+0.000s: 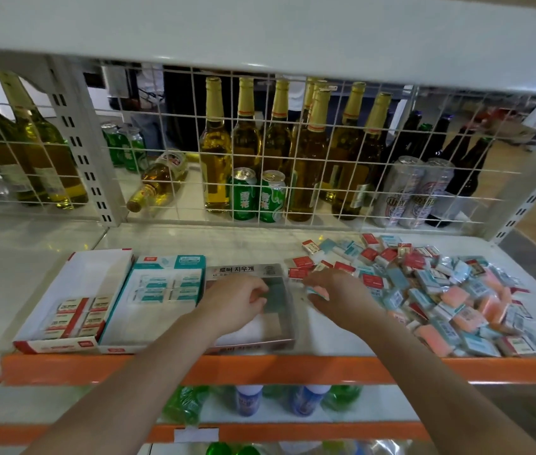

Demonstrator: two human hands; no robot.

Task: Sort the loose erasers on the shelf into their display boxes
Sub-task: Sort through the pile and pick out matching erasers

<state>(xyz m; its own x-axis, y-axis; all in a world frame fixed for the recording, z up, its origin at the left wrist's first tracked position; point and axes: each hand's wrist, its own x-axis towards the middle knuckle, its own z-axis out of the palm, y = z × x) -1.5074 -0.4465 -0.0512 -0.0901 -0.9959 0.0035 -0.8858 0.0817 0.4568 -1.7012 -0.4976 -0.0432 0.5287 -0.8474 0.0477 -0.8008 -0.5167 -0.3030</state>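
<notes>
the left hand (237, 298) is held over the grey display box (253, 310), its fingers (258, 295) curled and touching a grey-green eraser (274, 298) inside; whether that eraser is pinched cannot be told. the right hand (335, 297) is just right of that box, fingers bent down around a pink eraser (319, 292). the heap of loose erasers (440, 290) is spread on the shelf (194, 244) right of the right fingers. left of the left fingers, the teal display box (161, 290) and the red display box (76, 303) are each partly filled.
</notes>
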